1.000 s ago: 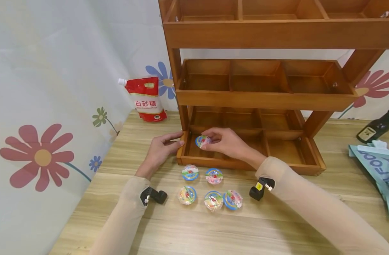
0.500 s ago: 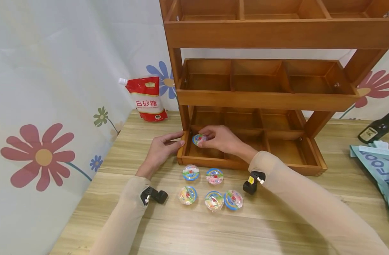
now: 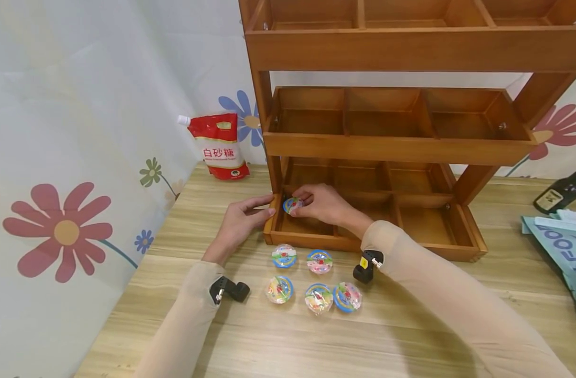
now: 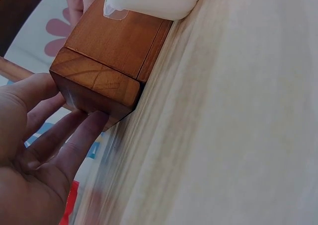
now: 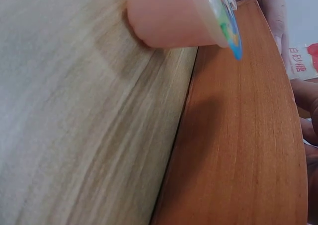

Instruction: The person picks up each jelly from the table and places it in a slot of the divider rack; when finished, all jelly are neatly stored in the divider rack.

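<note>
Brown wood meets the left hand [image 3: 239, 224], whose fairly straight, parted fingers touch the lower left end of the rack [image 3: 396, 149]. The right hand [image 3: 323, 202] reaches palm-down over the front rim, pinching a cup [image 3: 291, 206] between thumb and fingers in the bottom tier's front-left compartment; whether it touches the floor there I cannot tell. The sugar bag [image 3: 219, 150] reads 白砂糖; the teal bag [image 3: 561, 257] shows "FOOD". Five other cups [image 3: 319, 262] lie before the rack, with desk [image 3: 278, 346] stretching between them and both sleeves.
</note>
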{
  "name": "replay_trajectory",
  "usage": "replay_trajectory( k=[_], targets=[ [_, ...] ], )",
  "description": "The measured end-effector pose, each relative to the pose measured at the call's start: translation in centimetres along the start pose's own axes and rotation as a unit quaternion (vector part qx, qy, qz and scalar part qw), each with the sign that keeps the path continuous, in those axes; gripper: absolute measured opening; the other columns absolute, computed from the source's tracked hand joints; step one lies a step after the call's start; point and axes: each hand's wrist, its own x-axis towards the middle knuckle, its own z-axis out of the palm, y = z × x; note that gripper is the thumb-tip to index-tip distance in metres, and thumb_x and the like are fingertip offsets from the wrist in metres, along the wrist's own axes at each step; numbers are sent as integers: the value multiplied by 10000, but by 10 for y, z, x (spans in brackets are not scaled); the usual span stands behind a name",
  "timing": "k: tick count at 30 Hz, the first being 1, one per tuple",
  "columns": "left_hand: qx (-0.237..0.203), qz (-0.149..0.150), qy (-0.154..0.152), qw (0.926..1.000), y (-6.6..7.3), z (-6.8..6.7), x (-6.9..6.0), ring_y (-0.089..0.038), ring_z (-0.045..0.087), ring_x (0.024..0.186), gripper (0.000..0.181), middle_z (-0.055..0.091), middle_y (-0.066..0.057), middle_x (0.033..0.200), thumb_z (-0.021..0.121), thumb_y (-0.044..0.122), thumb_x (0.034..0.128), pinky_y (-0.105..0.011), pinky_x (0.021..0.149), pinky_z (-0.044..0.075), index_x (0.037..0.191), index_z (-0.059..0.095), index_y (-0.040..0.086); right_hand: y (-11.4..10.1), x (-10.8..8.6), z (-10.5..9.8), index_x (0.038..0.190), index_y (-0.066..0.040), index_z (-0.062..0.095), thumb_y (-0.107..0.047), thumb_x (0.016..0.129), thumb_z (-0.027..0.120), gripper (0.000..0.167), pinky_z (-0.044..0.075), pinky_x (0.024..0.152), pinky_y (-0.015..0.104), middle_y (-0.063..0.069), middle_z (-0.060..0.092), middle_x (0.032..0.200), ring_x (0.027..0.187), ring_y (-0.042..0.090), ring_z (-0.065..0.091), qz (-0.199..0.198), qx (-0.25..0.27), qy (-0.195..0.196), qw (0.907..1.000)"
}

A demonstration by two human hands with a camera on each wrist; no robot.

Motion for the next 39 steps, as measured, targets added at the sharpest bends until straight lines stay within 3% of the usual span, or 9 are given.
replay_trajectory(
  k=[29, 39],
  targets=[
    [-2, -4, -10, 10000, 3, 0, 0, -262, 706, 1179, 411, 686, -94, 1394, 779, 208, 998, -312, 939, 610, 1388, 718, 93, -7, 0, 3, 1374, 15, 637, -260, 1000, 782, 487, 565, 1017, 413, 167, 700, 1277, 1173, 297, 676, 175, -435, -21, 9989],
    [-7, -14, -20, 10000, -1, 0, 1, -260, 708, 1170, 409, 691, -98, 1383, 784, 210, 995, -301, 936, 607, 1382, 722, 94, -14, -18, -10, 1412, 11, 616, -292, 998, 783, 539, 544, 1068, 457, 191, 669, 1351, 1239, 340, 656, 207, -249, 72, 9995]
  ],
)
